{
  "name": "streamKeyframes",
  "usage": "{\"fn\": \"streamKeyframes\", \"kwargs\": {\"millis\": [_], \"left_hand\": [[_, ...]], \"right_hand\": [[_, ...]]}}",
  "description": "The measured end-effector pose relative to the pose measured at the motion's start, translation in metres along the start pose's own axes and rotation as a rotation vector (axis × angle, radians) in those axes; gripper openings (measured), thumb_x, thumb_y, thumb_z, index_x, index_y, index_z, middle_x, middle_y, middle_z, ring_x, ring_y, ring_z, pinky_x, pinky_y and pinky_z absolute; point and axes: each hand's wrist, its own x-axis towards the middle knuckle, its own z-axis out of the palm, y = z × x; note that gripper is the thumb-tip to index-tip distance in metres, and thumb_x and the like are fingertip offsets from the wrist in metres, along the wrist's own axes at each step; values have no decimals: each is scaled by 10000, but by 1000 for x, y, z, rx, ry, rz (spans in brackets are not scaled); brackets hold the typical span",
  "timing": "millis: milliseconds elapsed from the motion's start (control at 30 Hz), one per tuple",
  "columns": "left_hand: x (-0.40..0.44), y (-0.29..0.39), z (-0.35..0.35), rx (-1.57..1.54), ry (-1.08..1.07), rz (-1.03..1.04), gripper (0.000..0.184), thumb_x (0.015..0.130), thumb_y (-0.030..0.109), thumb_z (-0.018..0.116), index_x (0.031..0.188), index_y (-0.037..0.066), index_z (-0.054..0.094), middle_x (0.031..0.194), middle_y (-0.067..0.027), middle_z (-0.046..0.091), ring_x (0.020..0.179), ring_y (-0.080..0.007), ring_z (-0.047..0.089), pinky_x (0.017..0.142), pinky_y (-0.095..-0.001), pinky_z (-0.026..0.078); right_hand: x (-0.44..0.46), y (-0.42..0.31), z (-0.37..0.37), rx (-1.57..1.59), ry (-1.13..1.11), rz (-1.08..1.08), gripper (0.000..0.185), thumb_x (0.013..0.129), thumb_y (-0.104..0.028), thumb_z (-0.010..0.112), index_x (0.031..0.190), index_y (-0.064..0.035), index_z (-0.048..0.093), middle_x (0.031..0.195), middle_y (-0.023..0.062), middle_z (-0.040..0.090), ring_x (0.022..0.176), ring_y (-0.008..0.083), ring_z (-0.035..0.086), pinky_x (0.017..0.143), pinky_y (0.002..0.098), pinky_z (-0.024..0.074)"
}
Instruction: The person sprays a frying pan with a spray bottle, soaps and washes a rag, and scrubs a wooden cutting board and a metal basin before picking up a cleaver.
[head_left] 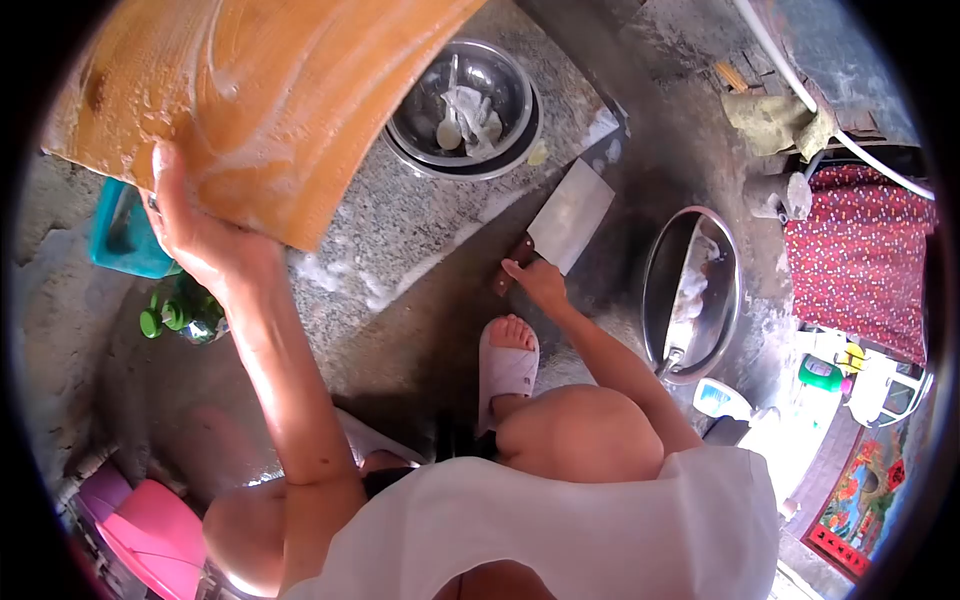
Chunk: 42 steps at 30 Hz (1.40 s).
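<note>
A wooden cutting board (265, 100), streaked with white suds, is tilted up at the upper left. My left hand (200, 225) grips its lower edge, thumb on the soapy face, the other fingers mostly hidden. My right hand (540, 284) is closed around the dark handle of a cleaver (573, 217), whose broad blade points up and to the right over the wet floor. Between board and cleaver, a steel bowl (522, 130) stands on a stone slab (365, 225) wet with foam. Inside the bowl lie a pale spoon (449, 130) and a crumpled whitish item.
On the right stands a steel basin (740, 290) with suds. A teal tub (120, 258) and a green-capped bottle (185, 310) sit left of my arm. Pink plastic (160, 535) is at lower left. A white hose (780, 55) crosses upper right, near red patterned cloth (860, 260).
</note>
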Motion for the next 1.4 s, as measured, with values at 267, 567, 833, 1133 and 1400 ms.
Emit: {"fn": "streamKeyframes", "kwargs": {"millis": [267, 567, 833, 1133, 1400], "left_hand": [[1, 23, -9, -13, 30, 67, 410, 807, 223, 535, 1160, 35, 449, 1077, -78, 520, 974, -202, 521, 820, -349, 441], [12, 43, -27, -70, 85, 88, 446, 801, 239, 553, 1188, 53, 431, 1094, -75, 518, 975, -212, 530, 821, -352, 453], [7, 30, -26, -314, 45, -110, 438, 814, 237, 538, 1188, 40, 425, 1130, -100, 510, 1010, -241, 523, 855, -391, 451], [3, 37, -25, -253, 33, -111, 444, 817, 221, 514, 1210, 47, 405, 1160, -104, 493, 1027, -248, 511, 864, -398, 441], [5, 6, -32, -308, -21, -231, 480, 799, 225, 551, 1210, 30, 398, 1131, -90, 497, 1036, -223, 496, 865, -361, 429]], "right_hand": [[-8, -27, 11, 79, 125, 152, 588, 630, -476, 622, 980, -5, 585, 965, 184, 609, 897, 329, 589, 767, 395, 459], [-64, 21, -40, 1295, 59, -128, 299, 713, -102, 534, 996, -15, 486, 537, 42, 487, 388, 120, 468, 353, 253, 366], [-37, -64, -146, 117, 275, -599, 414, 648, -206, 602, 977, 18, 488, 813, 236, 579, 777, 413, 552, 682, 443, 443], [16, -116, -92, -35, 344, -641, 510, 688, -253, 647, 1010, -23, 324, 751, 217, 593, 710, 392, 581, 642, 460, 447], [9, -109, -88, -63, 327, -725, 582, 710, -308, 648, 1093, -91, 268, 813, 181, 600, 724, 389, 583, 629, 456, 446]]}}
